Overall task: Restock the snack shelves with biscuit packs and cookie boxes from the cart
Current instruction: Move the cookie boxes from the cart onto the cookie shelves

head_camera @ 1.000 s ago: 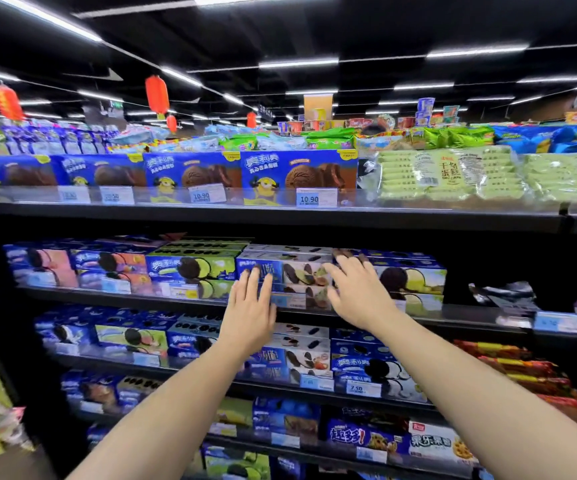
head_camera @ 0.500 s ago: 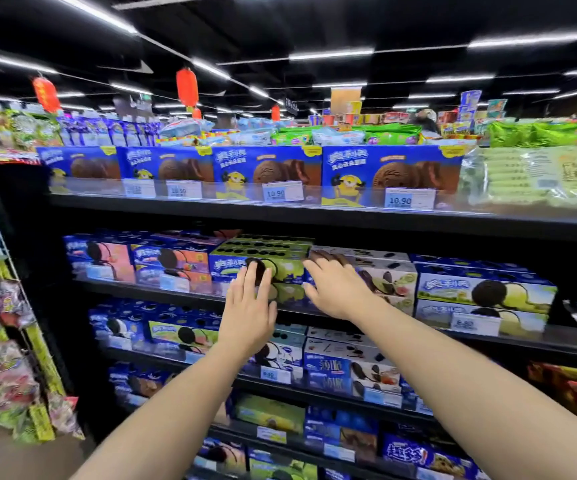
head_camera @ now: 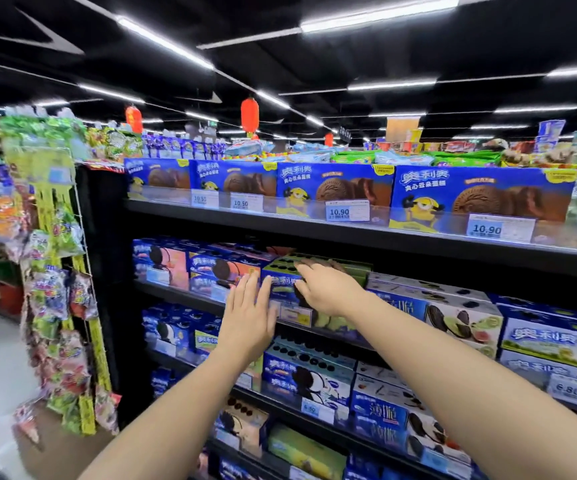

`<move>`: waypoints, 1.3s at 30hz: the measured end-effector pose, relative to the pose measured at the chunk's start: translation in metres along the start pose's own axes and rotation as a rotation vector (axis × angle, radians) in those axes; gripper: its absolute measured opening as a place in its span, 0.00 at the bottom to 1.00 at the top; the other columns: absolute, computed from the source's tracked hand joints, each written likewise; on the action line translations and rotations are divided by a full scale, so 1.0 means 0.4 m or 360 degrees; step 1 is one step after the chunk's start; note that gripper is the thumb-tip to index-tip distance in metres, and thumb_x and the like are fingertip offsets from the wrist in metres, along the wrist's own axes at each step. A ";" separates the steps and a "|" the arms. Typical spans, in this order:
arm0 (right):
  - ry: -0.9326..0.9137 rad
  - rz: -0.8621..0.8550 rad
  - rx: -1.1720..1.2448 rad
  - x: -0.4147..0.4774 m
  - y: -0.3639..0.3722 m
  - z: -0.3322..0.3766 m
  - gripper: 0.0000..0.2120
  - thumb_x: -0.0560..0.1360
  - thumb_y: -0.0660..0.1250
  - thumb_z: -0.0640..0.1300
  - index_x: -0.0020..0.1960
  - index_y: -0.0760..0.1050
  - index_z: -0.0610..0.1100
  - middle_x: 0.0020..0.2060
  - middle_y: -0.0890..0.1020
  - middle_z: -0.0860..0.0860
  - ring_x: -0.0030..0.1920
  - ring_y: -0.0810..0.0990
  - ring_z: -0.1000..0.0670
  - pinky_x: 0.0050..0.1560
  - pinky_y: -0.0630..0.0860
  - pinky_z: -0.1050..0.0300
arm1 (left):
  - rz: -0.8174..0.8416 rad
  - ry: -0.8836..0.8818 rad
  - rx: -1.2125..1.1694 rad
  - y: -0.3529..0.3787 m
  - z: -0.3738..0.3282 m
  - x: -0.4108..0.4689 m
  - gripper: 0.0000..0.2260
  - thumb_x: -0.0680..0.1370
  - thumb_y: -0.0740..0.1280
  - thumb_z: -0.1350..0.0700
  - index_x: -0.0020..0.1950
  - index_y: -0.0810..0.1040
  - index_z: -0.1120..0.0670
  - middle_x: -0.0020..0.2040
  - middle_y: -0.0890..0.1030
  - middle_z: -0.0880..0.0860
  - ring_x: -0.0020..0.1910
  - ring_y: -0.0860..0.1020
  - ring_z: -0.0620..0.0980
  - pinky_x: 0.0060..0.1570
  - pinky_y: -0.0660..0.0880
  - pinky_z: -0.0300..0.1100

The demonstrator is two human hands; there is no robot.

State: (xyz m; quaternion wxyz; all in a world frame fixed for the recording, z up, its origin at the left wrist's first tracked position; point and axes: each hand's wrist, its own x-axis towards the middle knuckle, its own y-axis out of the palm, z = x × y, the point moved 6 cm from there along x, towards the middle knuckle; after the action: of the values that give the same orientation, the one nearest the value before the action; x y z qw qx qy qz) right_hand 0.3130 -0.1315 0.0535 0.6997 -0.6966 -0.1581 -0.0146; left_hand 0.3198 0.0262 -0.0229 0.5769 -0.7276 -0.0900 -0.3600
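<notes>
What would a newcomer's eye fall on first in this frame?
The right hand lies on a green-topped box on the second shelf down, with the left hand open just to its left. Above them, a row of blue boxes lines the top shelf. Red lanterns hang from the dark ceiling.

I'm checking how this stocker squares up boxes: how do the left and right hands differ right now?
The left hand stands upright, fingers straight and pointing up; the right hand lies palm down, fingers across the top of the green-topped cookie box. The left hand is lower, in front of the shelf edge; the right hand reaches higher and further in. Both are open, gripping nothing.
</notes>
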 end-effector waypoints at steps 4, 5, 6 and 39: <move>-0.0030 0.0068 0.0049 0.087 0.011 0.041 0.29 0.84 0.49 0.59 0.81 0.55 0.46 0.79 0.62 0.45 0.77 0.62 0.43 0.75 0.61 0.44 | -0.0057 0.0010 0.0068 -0.019 0.079 0.030 0.26 0.85 0.53 0.48 0.81 0.58 0.56 0.81 0.58 0.57 0.80 0.54 0.57 0.77 0.55 0.56; -0.0049 0.0090 0.0026 0.110 0.012 0.058 0.31 0.83 0.49 0.60 0.81 0.53 0.47 0.80 0.58 0.46 0.79 0.58 0.45 0.77 0.57 0.44 | -0.0067 0.0007 0.0075 -0.021 0.103 0.041 0.26 0.85 0.52 0.48 0.81 0.57 0.55 0.81 0.58 0.56 0.80 0.54 0.56 0.77 0.55 0.56; -0.0065 0.0109 -0.0003 0.135 0.015 0.072 0.31 0.83 0.48 0.61 0.82 0.50 0.47 0.81 0.54 0.48 0.80 0.54 0.47 0.78 0.52 0.45 | -0.0079 0.0008 0.0081 -0.022 0.124 0.053 0.25 0.85 0.52 0.48 0.81 0.57 0.55 0.81 0.58 0.56 0.80 0.54 0.55 0.77 0.54 0.55; 0.0187 0.0298 0.0245 0.646 0.103 0.091 0.24 0.81 0.65 0.41 0.76 0.69 0.52 0.76 0.68 0.49 0.72 0.69 0.47 0.62 0.61 0.64 | -0.0426 0.0211 -0.0323 0.133 0.381 0.176 0.25 0.84 0.49 0.46 0.81 0.57 0.50 0.80 0.60 0.50 0.81 0.52 0.52 0.77 0.53 0.58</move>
State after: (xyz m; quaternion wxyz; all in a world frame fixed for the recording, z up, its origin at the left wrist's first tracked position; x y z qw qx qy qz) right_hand 0.5608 -0.0428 0.0751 0.7575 -0.6504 -0.0517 0.0222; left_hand 0.4640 0.1272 -0.0315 0.4520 -0.7383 -0.1110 -0.4881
